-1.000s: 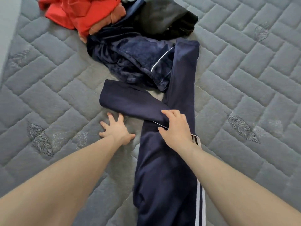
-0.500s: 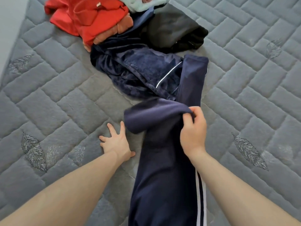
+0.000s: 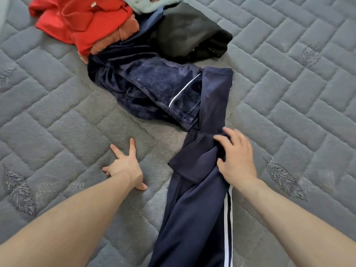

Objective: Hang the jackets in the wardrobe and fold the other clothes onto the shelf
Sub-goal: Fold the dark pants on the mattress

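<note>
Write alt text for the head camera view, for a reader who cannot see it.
A person's right hand presses on navy track pants with white side stripes, laid on a grey quilted mattress. The left hand rests spread on the mattress beside them. Beyond lies a pile: a navy fleece garment, red clothes and a dark garment.

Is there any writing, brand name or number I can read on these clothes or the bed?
None can be read.
The red garment carries a small tag, too small and blurred to read.
The navy track pants show only white side stripes, no lettering.
The grey quilted mattress bears leaf motifs, no words.
</note>
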Motion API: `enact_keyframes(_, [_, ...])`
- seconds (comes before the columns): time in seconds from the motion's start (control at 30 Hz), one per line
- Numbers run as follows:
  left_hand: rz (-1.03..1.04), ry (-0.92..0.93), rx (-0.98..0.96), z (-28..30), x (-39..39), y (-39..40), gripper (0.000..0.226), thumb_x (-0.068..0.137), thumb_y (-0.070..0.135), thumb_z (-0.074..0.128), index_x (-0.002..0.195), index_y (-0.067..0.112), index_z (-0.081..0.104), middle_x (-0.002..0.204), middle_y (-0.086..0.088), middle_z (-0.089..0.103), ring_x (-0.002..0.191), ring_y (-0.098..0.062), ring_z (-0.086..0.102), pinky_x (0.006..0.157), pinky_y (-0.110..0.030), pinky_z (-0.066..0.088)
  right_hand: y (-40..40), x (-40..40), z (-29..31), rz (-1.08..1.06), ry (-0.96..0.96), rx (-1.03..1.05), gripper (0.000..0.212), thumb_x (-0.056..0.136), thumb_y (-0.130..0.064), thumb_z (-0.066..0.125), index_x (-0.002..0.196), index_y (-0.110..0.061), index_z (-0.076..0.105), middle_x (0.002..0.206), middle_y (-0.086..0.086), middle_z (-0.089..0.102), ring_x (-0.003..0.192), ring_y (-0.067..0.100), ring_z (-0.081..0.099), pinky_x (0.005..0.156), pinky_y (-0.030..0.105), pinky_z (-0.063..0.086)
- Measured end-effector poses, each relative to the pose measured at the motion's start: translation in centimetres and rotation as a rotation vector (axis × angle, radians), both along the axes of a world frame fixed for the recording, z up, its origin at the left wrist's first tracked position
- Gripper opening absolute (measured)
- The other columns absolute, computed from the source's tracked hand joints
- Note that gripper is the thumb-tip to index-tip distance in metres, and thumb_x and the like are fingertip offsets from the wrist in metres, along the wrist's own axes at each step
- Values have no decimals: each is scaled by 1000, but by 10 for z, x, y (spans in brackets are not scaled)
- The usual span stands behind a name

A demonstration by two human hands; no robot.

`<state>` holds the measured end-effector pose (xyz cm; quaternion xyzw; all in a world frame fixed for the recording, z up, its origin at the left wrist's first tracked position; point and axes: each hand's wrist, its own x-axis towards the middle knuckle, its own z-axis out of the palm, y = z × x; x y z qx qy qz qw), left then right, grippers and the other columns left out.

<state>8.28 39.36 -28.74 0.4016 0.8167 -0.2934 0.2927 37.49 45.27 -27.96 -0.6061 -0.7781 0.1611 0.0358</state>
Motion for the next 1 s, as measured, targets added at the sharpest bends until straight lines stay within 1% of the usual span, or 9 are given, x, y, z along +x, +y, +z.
enact_keyframes(0.13, [-19,2,1,1,0,0,167,56,54,97,148,39,-42,164,-23,-29,139,-52,43,106,-55,46,8,0,-8,231,-217,-127,58,85,-13,70,139,-33,61,154,-8,47,152,27,27,127,54,8])
enact_keyframes(0.2, [-20,1,6,1,1,-1,167,57,54,97,148,39,-42,164,-24,-29,140,-52,42,106,-54,46,15,1,-7,225,-134,-110,38,91,-17,68,125,-34,70,143,-12,58,147,24,37,126,49,11])
enact_keyframes(0.3, [-21,0,11,2,2,1,168,56,54,98,148,38,-42,163,-24,-30,138,-51,45,106,-54,46,21,-12,10,-44,391,-139,26,89,-10,57,100,-31,69,100,-18,71,105,19,59,98,34,42])
enact_keyframes(0.37, [-32,0,10,5,1,4,171,54,54,99,147,39,-43,162,-25,-31,134,-48,51,103,-53,49,32,-27,26,-269,704,-74,14,84,-16,48,86,-25,58,73,-16,61,73,7,52,70,28,44])
enact_keyframes(0.43, [-50,-2,5,8,0,7,172,52,55,99,146,39,-45,161,-26,-33,131,-47,55,97,-49,54,56,-41,43,-472,942,-53,14,87,-25,48,74,-22,51,64,-13,50,65,8,41,62,31,39])
enact_keyframes(0.5, [-69,-8,-5,10,0,8,173,51,57,98,145,39,-45,161,-27,-34,129,-47,56,90,-45,58,90,-47,56,-670,1110,-192,27,92,-45,56,75,-25,63,69,-14,61,69,7,55,66,30,46])
enact_keyframes(0.57, [-90,-10,-11,11,0,7,173,50,59,98,145,39,-46,161,-27,-33,129,-46,57,78,-40,57,122,-48,58,-842,1139,-348,35,89,-55,62,102,-23,73,93,-9,76,91,14,72,85,33,56])
enact_keyframes(0.7, [-89,-18,-2,7,0,6,175,48,60,98,143,39,-47,161,-27,-33,127,-44,59,67,-38,48,146,-45,37,-806,692,-418,27,93,-34,70,112,-15,66,104,2,69,103,28,69,95,43,57])
enact_keyframes(1.0, [-57,-7,17,3,-2,8,178,45,58,100,143,40,-47,160,-27,-34,125,-45,60,83,-43,57,157,-56,19,-747,681,-354,81,88,-47,75,154,-15,41,143,-3,58,128,18,57,105,29,43])
